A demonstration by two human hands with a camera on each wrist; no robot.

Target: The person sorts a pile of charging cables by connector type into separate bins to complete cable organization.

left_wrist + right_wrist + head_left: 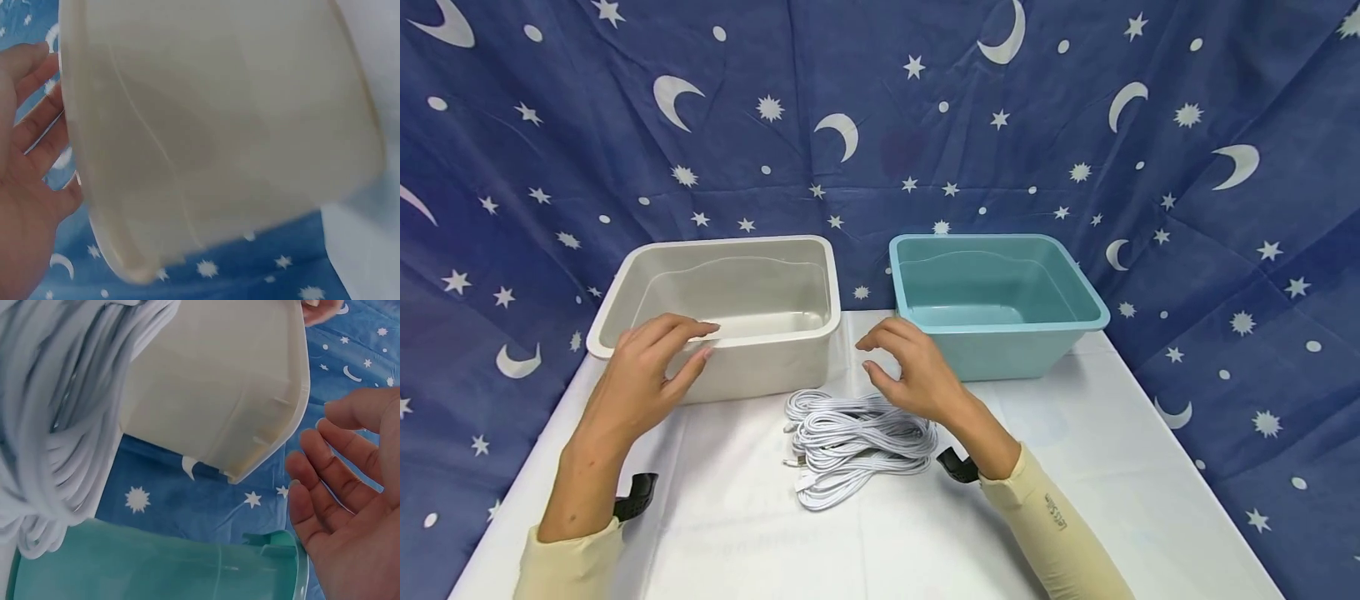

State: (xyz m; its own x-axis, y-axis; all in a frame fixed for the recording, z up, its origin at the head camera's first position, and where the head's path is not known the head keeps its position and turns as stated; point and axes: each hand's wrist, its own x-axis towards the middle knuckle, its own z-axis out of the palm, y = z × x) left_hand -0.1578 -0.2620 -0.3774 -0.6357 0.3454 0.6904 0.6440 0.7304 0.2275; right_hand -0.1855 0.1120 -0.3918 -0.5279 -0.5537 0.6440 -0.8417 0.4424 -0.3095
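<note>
Several coiled white cables [865, 442] lie bunched on the white tablecloth, with a USB plug showing at their left side. Over the front rim of the off-white bin [775, 367] hovers my left hand [636, 383], fingers loosely bent and nothing held. In the left wrist view, that hand [31, 162] appears beside the bin's rim; contact is unclear. My right hand [917, 371] is above the back right of the cables, left of the teal bin [1007, 354]. Its thumb and fingers are apart and hold nothing, as the right wrist view of the hand [350, 506] confirms.
Both bins stand side by side at the back of the table [737, 533], a narrow gap between them. Behind them hangs a blue curtain [880, 100] with moons and stars. Black wrist straps [636, 496] sit below both hands.
</note>
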